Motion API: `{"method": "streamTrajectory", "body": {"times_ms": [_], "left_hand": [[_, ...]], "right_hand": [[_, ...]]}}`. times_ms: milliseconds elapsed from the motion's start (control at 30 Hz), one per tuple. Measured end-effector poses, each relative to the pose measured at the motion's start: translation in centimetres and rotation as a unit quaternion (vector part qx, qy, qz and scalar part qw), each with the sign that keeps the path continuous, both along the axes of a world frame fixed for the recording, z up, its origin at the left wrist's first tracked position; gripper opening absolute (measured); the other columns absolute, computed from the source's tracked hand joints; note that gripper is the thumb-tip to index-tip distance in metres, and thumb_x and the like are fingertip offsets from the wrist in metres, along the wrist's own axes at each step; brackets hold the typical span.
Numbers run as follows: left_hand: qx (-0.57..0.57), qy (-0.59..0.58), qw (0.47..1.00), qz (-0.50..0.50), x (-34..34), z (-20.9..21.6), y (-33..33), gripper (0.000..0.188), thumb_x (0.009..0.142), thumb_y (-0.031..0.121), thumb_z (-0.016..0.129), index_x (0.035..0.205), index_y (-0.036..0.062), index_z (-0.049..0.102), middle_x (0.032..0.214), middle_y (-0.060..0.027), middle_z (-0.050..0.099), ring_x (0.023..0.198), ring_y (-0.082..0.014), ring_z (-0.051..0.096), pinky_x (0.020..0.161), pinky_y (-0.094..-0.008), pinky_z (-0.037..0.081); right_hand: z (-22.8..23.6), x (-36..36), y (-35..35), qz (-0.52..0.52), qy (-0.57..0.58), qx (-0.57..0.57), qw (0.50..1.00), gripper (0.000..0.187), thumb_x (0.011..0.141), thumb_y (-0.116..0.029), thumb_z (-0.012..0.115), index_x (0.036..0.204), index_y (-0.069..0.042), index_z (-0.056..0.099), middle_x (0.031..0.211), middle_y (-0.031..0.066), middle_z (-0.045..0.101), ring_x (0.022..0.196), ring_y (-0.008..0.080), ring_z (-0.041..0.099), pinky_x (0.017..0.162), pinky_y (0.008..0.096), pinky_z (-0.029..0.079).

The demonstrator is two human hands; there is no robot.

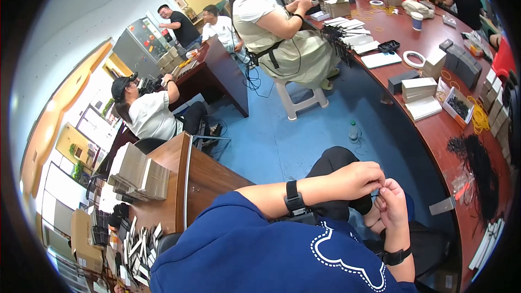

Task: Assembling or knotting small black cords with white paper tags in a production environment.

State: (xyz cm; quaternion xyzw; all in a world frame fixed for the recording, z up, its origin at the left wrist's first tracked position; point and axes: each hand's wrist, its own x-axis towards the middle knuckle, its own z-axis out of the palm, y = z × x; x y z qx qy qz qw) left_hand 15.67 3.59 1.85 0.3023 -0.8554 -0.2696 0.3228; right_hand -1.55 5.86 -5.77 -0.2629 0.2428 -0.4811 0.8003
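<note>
In front of my body, my left hand [359, 179] and my right hand [391, 202] meet with fingertips pressed together. Both hands are closed in a pinch. Whatever lies between the fingers is too small to make out. To the right on the curved red-brown table [429, 154] lies a bundle of black cords [477, 176], apart from my hands. Just beyond it stands a small white box [458, 106] holding small dark pieces. Flat grey-white stacks [420, 95] of card sit farther along the same table.
Yellow rubber bands [480, 118], a tape roll [414, 59] and a paper cup [417, 21] lie along the table. A green-capped bottle [354, 132] stands on the blue floor. To the left, a wooden desk [217, 184] bears stacked boxes [138, 173]. A person stands near a white stool [298, 100].
</note>
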Motion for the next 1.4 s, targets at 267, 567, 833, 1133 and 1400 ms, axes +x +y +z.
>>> {"method": "streamTrajectory", "body": {"times_ms": [267,567,833,1133,1400], "left_hand": [[-0.004,-0.023,1.0,0.002,-0.7,-0.4,-0.2,0.007,0.077,0.007,0.06,0.082,0.003,0.057,0.076,-0.0108,0.054,0.073,-0.0294,0.056,0.064,-0.0358,0.045],[0.07,0.014,0.997,0.011,-1.6,-0.7,-0.3,0.008,0.075,0.006,0.062,0.08,0.0023,0.059,0.074,-0.0105,0.057,0.073,-0.0273,0.058,0.064,-0.0333,0.046],[0.092,-0.004,0.996,0.021,-1.5,-0.8,-0.2,0.005,0.076,0.005,0.061,0.079,0.0015,0.058,0.073,-0.0106,0.058,0.069,-0.0231,0.059,0.062,-0.0319,0.047],[0.196,-0.006,0.981,0.015,-1.5,-0.5,0.3,0.006,0.082,0.006,0.054,0.081,0.0004,0.052,0.076,-0.0092,0.054,0.065,-0.0171,0.058,0.06,-0.0298,0.046],[0.058,-0.03,0.997,-0.046,-1.2,0.1,0.9,0.016,0.076,0.01,0.062,0.09,0.0024,0.06,0.077,-0.0108,0.056,0.071,-0.0262,0.057,0.062,-0.0337,0.046]], "right_hand": [[0.1,-0.4,0.1,-0.008,-0.001,0.048,0.999,0.005,0.082,-0.003,0.052,0.082,-0.008,0.049,0.06,-0.0038,0.044,0.039,0.003,0.032,0.038,0.0173,0.027],[-0.5,-1.5,0.3,-0.003,-0.074,0.053,0.996,0.006,0.082,-0.003,0.052,0.085,-0.007,0.052,0.053,-0.0043,0.04,0.038,0.0035,0.03,0.038,0.0173,0.026],[-0.4,-1.6,0.6,0.006,-0.081,0.021,0.997,0.005,0.082,-0.003,0.053,0.085,-0.006,0.052,0.054,-0.0031,0.042,0.038,0.0035,0.031,0.038,0.0174,0.026],[-0.7,-1.7,1.0,0.027,-0.067,0.006,0.997,0.005,0.083,-0.001,0.052,0.086,-0.005,0.053,0.066,0.0013,0.053,0.039,0.0025,0.032,0.036,0.0168,0.023],[-0.8,-1.6,1.2,0.008,0.002,0.023,1.0,0.007,0.081,-0.003,0.057,0.088,-0.004,0.055,0.064,0.0,0.053,0.039,0.0015,0.033,0.035,0.0153,0.023]]}}
